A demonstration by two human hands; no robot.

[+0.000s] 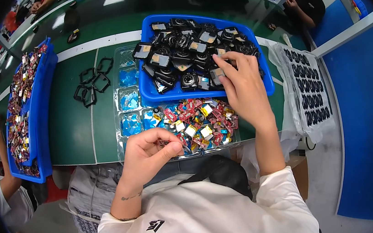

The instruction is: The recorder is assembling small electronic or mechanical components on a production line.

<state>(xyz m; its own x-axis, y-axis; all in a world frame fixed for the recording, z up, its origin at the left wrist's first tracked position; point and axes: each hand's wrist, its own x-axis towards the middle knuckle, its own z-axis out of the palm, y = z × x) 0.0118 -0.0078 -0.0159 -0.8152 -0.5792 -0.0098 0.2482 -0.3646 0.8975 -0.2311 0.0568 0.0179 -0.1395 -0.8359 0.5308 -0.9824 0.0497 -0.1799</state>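
My left hand is closed, thumb and fingers pinched together. A small red circuit board shows partly between its fingers; the rest is hidden. It is beside a heap of red boards with white and yellow pieces, lying in a clear plastic tray. My right hand reaches over a blue bin full of black watch-like cases. Its thumb and forefinger are spread apart, close to one black case with a grey face. Whether they touch it I cannot tell.
Several black frames lie on the green table at the left. Beyond them stands another blue bin filled with red boards. At the right, a white tray holds rows of black parts. Other people sit around the bench.
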